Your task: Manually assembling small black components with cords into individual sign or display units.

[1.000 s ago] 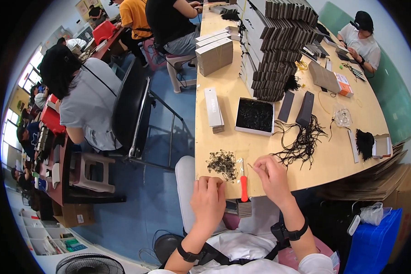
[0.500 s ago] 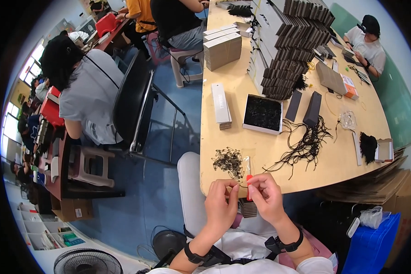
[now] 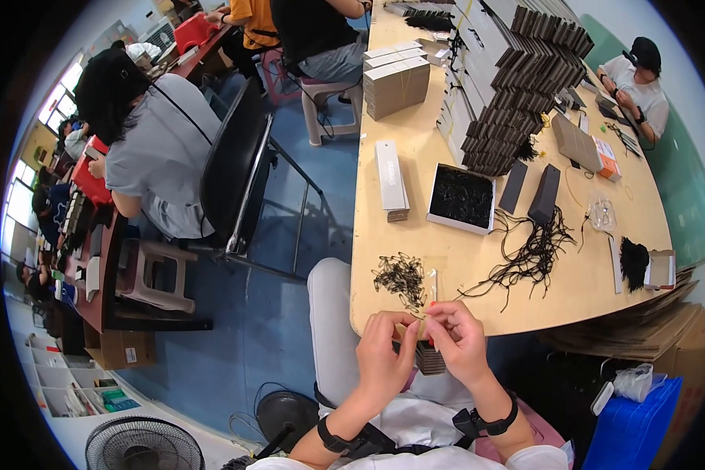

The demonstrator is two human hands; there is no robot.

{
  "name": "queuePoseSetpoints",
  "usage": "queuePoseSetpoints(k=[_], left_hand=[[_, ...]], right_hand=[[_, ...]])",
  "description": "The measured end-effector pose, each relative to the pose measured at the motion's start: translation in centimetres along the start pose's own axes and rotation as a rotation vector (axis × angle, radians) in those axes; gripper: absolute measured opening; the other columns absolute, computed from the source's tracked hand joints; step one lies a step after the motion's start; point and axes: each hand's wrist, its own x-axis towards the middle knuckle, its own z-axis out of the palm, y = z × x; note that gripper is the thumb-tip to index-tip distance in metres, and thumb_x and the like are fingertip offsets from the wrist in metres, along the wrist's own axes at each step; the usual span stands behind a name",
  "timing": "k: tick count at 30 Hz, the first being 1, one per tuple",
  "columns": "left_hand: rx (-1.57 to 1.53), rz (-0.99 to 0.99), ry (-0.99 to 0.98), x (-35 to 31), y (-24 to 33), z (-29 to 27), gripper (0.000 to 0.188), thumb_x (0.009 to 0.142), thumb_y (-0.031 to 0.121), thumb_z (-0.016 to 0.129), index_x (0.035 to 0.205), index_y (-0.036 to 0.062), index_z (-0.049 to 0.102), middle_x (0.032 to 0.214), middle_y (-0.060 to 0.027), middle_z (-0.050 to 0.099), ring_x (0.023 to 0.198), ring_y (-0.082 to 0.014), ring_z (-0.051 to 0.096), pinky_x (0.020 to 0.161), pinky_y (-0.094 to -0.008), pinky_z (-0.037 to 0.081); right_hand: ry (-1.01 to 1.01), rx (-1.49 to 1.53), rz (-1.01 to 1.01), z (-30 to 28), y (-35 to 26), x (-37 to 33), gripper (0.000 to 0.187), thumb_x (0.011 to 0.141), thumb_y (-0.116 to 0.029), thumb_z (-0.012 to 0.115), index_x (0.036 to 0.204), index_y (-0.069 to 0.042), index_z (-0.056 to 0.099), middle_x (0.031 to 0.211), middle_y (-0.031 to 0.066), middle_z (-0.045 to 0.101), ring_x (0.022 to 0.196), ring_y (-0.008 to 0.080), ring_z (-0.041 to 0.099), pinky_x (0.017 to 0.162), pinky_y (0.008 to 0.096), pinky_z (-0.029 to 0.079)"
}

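- Wood table (image 3: 580,301), ctr-right of frame.
- L hand (image 3: 385,348) & R hand (image 3: 460,335), lower ctr: fingertips pinched on tiny thin item (image 3: 421,316) btwn them, kind unclear.
- Dk pin pile (image 3: 399,280) just above L hand in frame.

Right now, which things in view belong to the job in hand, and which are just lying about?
Likely the job's:
thin piece in the right hand, too small to identify
pins
red tool

Likely just lying about:
fan
blue bin
cardboard sheets
plastic bag
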Motion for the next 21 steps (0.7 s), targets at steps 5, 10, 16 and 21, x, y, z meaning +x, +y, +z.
queuePoseSetpoints(k=[5,10,16,21], left_hand=[[-0.085,-0.091,-0.037,-1.0,0.1,0.2,0.010,0.085,0.005,0.066,0.092,0.0025,0.060,0.081,-0.0066,0.060,0.063,-0.0158,0.054,0.055,-0.0281,0.043],[-0.375,-0.139,-0.029,-1.2,-1.0,1.1,0.008,0.084,0.003,0.067,0.092,0.0005,0.064,0.084,-0.0071,0.062,0.066,-0.0109,0.056,0.057,-0.0229,0.043],[-0.106,-0.029,0.161,1.5,-1.3,-1.5,0.008,0.087,0.006,0.065,0.083,0.0007,0.061,0.077,-0.0049,0.059,0.072,-0.0114,0.054,0.061,-0.0242,0.042],[0.067,0.067,0.239,3.7,-2.5,-2.8,0.007,0.085,0.004,0.065,0.079,0.0013,0.061,0.078,-0.0050,0.060,0.070,-0.0143,0.053,0.058,-0.0258,0.040]], right_hand=[[-0.022,0.075,0.043,-0.6,0.2,-0.4,0.010,0.092,-0.001,0.058,0.100,0.001,0.054,0.082,0.0043,0.061,0.068,0.0063,0.058,0.056,0.0195,0.045],[-0.085,0.186,0.124,-1.0,-0.1,-0.4,0.010,0.092,-0.002,0.058,0.101,0.001,0.054,0.084,0.0045,0.062,0.071,0.0083,0.059,0.060,0.0204,0.046],[-0.042,0.278,0.045,-7.7,-1.9,2.0,0.011,0.088,0.000,0.061,0.098,0.000,0.061,0.076,0.0044,0.063,0.060,0.0078,0.055,0.055,0.0203,0.044],[-0.077,0.777,0.035,-14.5,-2.3,4.2,0.014,0.091,-0.005,0.056,0.103,0.001,0.062,0.087,0.0125,0.070,0.045,0.0005,0.036,0.041,0.0171,0.025]])
